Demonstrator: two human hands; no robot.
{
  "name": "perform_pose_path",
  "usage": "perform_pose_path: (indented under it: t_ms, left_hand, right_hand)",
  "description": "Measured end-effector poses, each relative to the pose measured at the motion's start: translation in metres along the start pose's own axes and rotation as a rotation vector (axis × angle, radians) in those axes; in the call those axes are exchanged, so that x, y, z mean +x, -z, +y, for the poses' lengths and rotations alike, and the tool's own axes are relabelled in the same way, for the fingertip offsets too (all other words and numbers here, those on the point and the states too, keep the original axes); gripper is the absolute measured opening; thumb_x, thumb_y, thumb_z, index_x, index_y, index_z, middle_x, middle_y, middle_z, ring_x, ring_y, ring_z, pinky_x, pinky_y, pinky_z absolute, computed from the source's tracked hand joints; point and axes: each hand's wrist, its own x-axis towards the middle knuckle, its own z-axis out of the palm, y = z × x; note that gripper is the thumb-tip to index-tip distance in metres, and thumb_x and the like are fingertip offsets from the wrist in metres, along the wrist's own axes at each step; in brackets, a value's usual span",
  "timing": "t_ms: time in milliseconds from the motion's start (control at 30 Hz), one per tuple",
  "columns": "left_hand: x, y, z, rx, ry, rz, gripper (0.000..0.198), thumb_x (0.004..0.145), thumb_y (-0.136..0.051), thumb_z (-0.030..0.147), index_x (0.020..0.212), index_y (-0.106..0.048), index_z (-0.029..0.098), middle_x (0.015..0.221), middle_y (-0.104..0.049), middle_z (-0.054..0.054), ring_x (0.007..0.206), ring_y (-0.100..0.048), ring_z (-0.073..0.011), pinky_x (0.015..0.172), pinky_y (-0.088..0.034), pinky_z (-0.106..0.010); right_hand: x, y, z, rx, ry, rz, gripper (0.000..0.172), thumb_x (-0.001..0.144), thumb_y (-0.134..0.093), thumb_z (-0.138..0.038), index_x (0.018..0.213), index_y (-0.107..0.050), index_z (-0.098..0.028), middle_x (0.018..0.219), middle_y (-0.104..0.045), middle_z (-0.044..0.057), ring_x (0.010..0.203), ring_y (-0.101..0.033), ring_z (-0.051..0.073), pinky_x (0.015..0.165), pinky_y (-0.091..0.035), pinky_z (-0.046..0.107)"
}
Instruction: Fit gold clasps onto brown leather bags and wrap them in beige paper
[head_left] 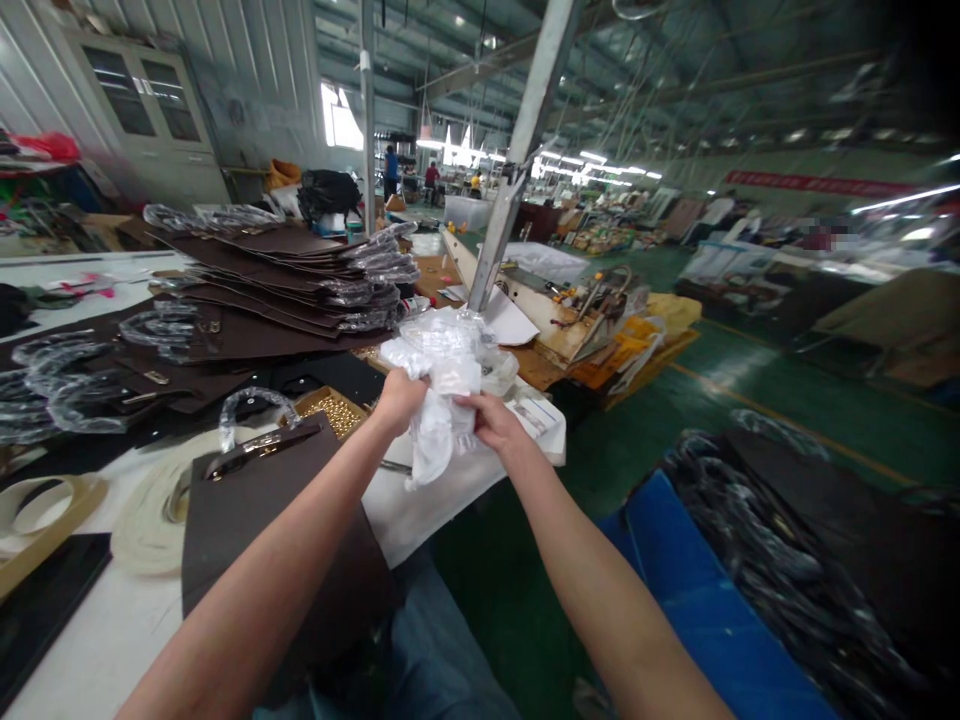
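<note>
Both my hands grip a crumpled white plastic bag (433, 437) over the near corner of the white table. My left hand (403, 400) is closed on its left side, and my right hand (491, 420) pinches its right side. More clear plastic (457, 330) is bunched just behind it. A dark brown handbag (277, 520) lies by my left forearm, its handle wrapped in clear plastic (255, 405). Beyond that bag sits a small box of gold-coloured metal pieces (334, 412), partly hidden by my left arm.
Stacked brown bags (277, 270) with wrapped handles fill the table's far left. Tape rolls (154, 505) lie at left. A metal post (517, 170) rises behind my hands, near a machine (592, 320). A blue bin (690, 590) of dark bags stands on the right.
</note>
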Motion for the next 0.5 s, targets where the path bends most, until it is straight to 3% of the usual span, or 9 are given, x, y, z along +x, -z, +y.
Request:
perform_pose_path:
  t_ms: [167,333,500]
  left_hand:
    - [0.008,0.009,0.002,0.096,-0.044,0.086,0.025,0.071,-0.087,0.018,0.094,-0.079,0.014,0.087,-0.08,-0.014,0.102,-0.078,-0.0374,0.086,-0.062,-0.041]
    - [0.019,0.016,0.005,0.178,-0.098,0.128,0.019,0.072,-0.082,0.013,0.091,-0.079,0.014,0.092,-0.08,-0.016,0.104,-0.077,-0.0379,0.094,-0.06,-0.044]
    - [0.032,0.026,0.014,0.203,-0.149,0.166,0.02,0.068,-0.081,0.005,0.085,-0.078,0.016,0.093,-0.081,-0.016,0.109,-0.077,-0.0391,0.1,-0.058,-0.042]
  right_hand:
    - [0.012,0.009,-0.007,0.077,0.051,-0.021,0.05,0.071,-0.098,-0.025,0.117,-0.079,-0.023,0.11,-0.089,0.009,0.114,-0.085,0.039,0.1,-0.071,0.053]
    - [0.023,0.017,-0.013,0.039,-0.029,-0.059,0.049,0.071,-0.097,-0.021,0.117,-0.081,-0.02,0.118,-0.089,0.011,0.11,-0.085,0.037,0.1,-0.072,0.052]
    - [0.034,0.027,-0.017,0.029,0.053,-0.058,0.049,0.069,-0.099,-0.025,0.114,-0.08,-0.021,0.115,-0.089,0.01,0.111,-0.085,0.036,0.099,-0.072,0.051]
